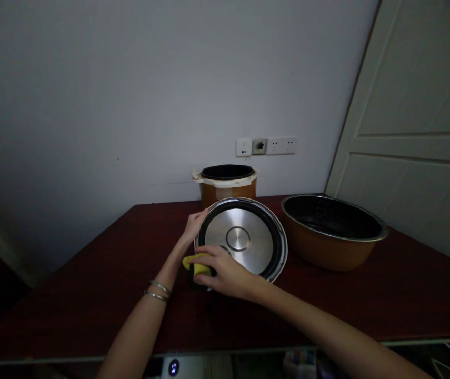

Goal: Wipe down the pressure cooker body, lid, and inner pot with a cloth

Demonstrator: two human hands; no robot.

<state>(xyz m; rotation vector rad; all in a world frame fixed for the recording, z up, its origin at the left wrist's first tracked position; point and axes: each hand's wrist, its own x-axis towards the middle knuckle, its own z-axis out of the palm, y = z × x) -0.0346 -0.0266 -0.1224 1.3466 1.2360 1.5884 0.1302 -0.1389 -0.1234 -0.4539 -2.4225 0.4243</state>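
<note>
A round metal rice cooker lid point(257, 238) with a black sealing ring is tilted up above the table, its inner side facing me. My left hand point(195, 224) grips the lid's left edge, with some fingers hidden behind it. In my right hand point(225, 271) is a yellow sponge point(201, 265) with a dark part under it. That hand is closed around the sponge at the lid's lower left rim and covers part of the lid.
Behind the lid stands the orange rice cooker body point(209, 193), against the wall. To the right, a large pot point(333, 252) with a dark inside sits on the dark red table point(102, 295). Wall sockets point(282, 146) are above. A white panelled door point(414, 137) borders the right side.
</note>
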